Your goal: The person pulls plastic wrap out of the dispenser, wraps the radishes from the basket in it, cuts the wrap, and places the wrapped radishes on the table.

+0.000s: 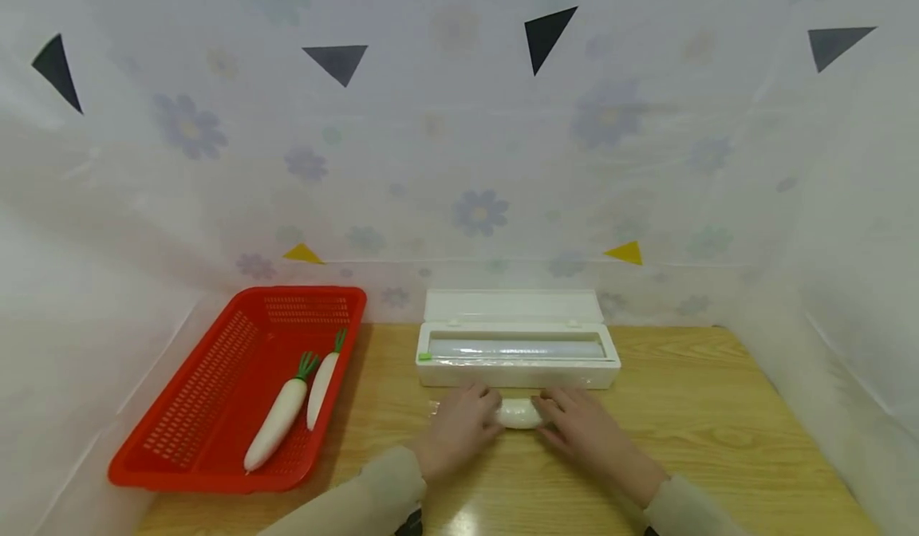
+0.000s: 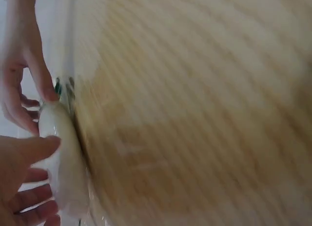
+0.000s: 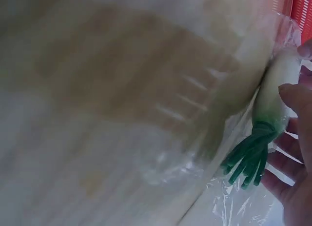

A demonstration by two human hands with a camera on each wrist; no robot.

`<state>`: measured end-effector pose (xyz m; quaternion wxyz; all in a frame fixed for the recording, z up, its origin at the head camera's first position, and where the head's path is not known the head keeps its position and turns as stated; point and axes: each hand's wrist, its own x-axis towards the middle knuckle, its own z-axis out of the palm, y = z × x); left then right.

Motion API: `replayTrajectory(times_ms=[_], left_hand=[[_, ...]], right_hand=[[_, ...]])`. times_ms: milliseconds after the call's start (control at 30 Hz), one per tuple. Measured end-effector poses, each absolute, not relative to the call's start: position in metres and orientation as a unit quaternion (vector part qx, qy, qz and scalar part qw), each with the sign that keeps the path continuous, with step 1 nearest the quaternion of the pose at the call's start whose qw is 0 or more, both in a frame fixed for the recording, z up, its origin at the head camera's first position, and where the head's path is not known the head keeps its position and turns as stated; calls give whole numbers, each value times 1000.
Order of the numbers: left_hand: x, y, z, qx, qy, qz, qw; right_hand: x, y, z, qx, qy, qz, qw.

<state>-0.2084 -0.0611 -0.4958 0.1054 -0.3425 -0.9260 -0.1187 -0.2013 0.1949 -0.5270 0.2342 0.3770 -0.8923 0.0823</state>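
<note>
A white radish (image 1: 518, 414) with green cut stalks (image 3: 251, 150) lies crosswise on the table in front of me, with clear plastic wrap (image 3: 239, 201) around it. My left hand (image 1: 459, 428) holds its plain end, thumb on the near side and fingers on the far side. At the stalk end, my right hand (image 1: 589, 432) grips it likewise between thumb and fingers. Loose film spreads past the stalks in the right wrist view. Just behind both hands stands a white cling film box (image 1: 517, 375), lid raised, a film roll (image 1: 517, 349) inside.
To the left is a red plastic basket (image 1: 215, 482) with two more radishes, a larger one (image 1: 276, 424) and a smaller one (image 1: 323, 388). A flowered white sheet (image 1: 459, 145) hangs behind and at the sides of the wooden table (image 1: 718, 440).
</note>
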Motion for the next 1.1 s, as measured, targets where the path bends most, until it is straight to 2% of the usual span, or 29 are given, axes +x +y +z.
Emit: replayTrajectory(times_ms=[200, 333, 667, 867, 1100], left_hand=[[-211, -55, -508, -330, -930, -115, 111], [-214, -55, -513, -324, -933, -121, 101], [-214, -55, -517, -319, -931, -140, 112], [-215, -54, -521, -307, -933, -146, 121], [-215, -57, -520, -312, -929, -159, 124]], right_hand=[[-200, 193, -530, 343, -920, 67, 177], [-200, 187, -525, 334, -927, 55, 160], [-202, 174, -517, 324, -929, 10, 179], [-198, 171, -508, 332, -927, 9, 173], [-193, 163, -510, 326, -921, 6, 212]])
